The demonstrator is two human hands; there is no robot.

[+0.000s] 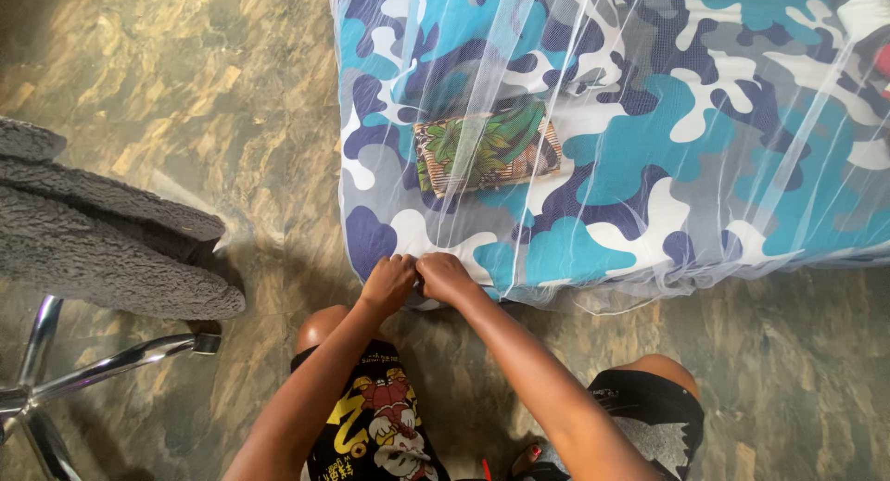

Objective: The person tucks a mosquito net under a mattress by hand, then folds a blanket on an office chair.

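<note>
**Both hands at mattress corner**

Fingers of left hand and right hand pinch the white netting together at the near corner of the camouflage-sheeted mattress. Folded leaf-print cloth lies under netting, farther in. Grey fleece chair left, well apart.

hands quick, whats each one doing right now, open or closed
Left hand: closed, pinching the net at the mattress corner.
Right hand: closed, pinching the same net edge beside it.
</note>
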